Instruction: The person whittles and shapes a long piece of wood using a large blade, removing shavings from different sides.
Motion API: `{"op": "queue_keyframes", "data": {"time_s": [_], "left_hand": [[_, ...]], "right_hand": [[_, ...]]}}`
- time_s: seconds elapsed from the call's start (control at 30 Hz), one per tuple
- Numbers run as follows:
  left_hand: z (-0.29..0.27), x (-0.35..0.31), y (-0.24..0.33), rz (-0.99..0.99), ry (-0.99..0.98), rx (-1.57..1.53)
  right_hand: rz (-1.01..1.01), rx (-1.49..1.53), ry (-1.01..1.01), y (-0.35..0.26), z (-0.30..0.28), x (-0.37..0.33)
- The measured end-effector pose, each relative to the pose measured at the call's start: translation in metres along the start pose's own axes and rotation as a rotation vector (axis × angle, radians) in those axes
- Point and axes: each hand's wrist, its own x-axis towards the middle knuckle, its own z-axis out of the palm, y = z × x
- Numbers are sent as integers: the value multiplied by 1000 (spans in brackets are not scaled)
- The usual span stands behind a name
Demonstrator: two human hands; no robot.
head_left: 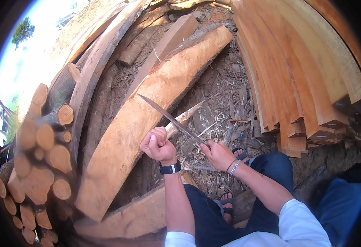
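Note:
My right hand is wrapped round the handle end of a long, narrow machete-like blade. The blade slants up to the left, and its tip lies over a thick, curved wooden slab. Left of the handle, my left hand is closed in a fist, with a dark-banded watch on its wrist. A pale, pointed wooden stick extends up and right from beside this fist, passing behind the blade. Its near end is hidden by the fist, so whether my fingers grip it is unclear.
Cut logs are stacked at the left, with long timbers behind them. Planed, curved boards lean in a row at the right. Wood chips litter the ground. Another wooden beam lies near my legs, and dark blue clothing shows at lower right.

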Motion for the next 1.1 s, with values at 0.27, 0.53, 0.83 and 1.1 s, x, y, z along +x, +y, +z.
{"op": "queue_keyframes", "data": {"time_s": [0.27,0.53,0.83,1.1], "left_hand": [[-1,3,1,3,2,-12],[2,4,0,13,18,-14],[7,4,3,70,35,-6],[-13,14,16,106,48,3]], "right_hand": [[6,2,-3,-3,1,3],[19,11,-9,-4,0,3],[37,13,26,2,8,9],[-151,194,64,-25,-8,-4]]}}
